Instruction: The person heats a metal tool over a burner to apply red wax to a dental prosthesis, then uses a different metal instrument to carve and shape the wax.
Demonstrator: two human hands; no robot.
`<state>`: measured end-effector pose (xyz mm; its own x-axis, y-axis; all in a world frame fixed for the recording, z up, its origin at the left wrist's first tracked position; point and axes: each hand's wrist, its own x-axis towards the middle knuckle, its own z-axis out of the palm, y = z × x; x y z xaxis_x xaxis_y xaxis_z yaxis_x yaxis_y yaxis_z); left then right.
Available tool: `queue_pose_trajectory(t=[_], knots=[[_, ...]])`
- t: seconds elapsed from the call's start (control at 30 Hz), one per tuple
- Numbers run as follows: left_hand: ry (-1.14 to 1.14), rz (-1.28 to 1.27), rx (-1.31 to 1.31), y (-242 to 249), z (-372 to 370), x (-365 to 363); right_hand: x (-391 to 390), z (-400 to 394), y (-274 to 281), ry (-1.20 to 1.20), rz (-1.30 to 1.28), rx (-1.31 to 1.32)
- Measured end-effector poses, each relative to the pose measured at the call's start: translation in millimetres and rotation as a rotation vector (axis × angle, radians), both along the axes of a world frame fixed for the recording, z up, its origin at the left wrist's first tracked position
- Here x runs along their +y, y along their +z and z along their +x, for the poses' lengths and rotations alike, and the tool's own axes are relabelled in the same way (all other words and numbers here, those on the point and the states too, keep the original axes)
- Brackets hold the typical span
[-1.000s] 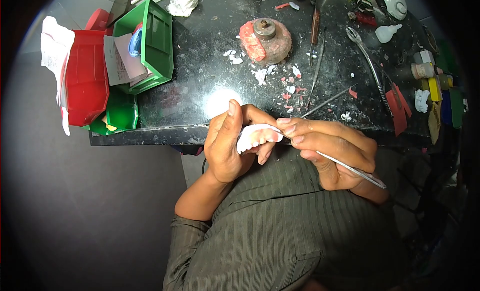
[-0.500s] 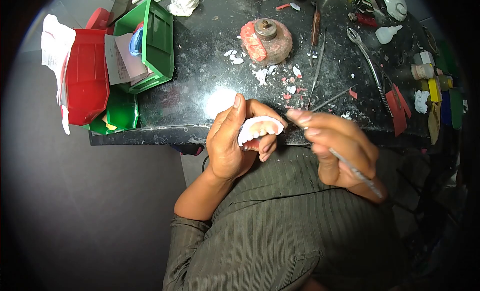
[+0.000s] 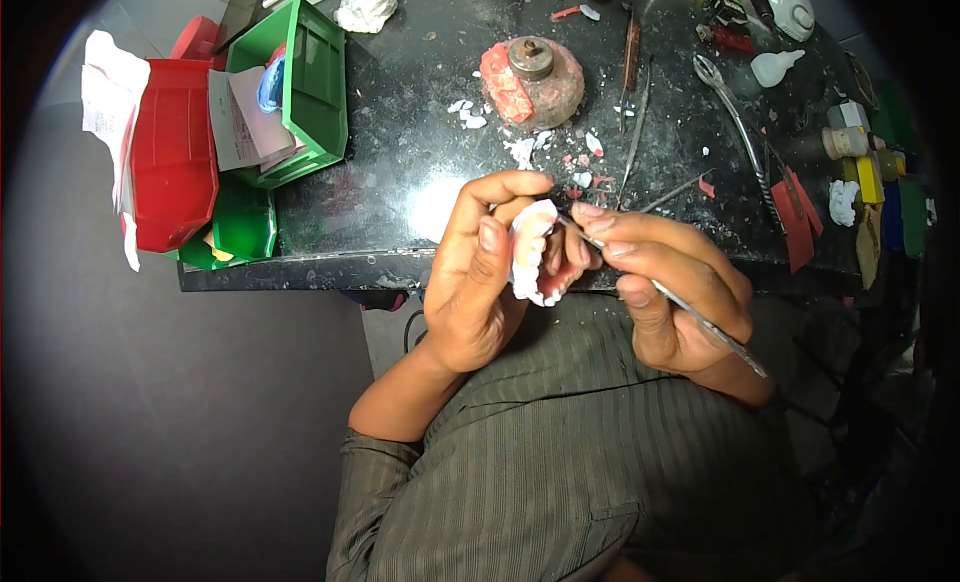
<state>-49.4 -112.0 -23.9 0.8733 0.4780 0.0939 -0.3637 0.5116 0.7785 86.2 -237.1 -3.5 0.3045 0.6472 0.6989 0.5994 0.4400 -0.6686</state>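
My left hand [image 3: 468,297] is wrapped round a denture [image 3: 530,244] with a white rim, a row of white teeth and pink material inside. The thumb lies along its left side and the fingers pass behind it. In my right hand [image 3: 690,287], thumb and fingers pinch a thin metal dental carver [image 3: 708,327], held like a pen. Its tip reaches the denture's upper right edge, close to my left fingers. Both hands are over the bench's front edge.
A wax-smeared spirit lamp [image 3: 550,92] stands on the dark bench [image 3: 400,132] among white and pink scraps. Green bin [image 3: 318,92] and red bin [image 3: 175,152] are at left. Long metal tools, including pliers-like tool [image 3: 735,107], and pink wax sheets [image 3: 795,232] lie right.
My left hand has turned the denture more upright, its teeth now facing right. The carver in my right hand has shifted slightly left, its tip now at the denture's edge.
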Motion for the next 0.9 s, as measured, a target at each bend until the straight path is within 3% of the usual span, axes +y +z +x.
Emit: queue_pose_trajectory(t=[0.13, 0.2, 0.27, 0.33, 0.47, 0.9], knots=[[0.089, 0.139, -0.067, -6, 1, -2, -4, 3, 9, -0.026, -0.024, -0.003], [0.174, 0.36, -0.066, -7, 0, -3, -7, 3, 10, -0.013, -0.026, -0.056], [0.212, 0.301, -0.132, -16, 2, -4, -7, 0, 10, -0.013, -0.019, -0.047], [0.409, 0.706, -0.143, -20, 4, 0, -5, -5, 9, 0.018, 0.037, -0.022], [0.49, 0.929, -0.207, -25, 1, 5, -3, -8, 17, 0.055, -0.058, -0.118], [0.484, 1.017, -0.137, -18, -3, 5, -3, -11, 14, 0.06, -0.063, -0.125]])
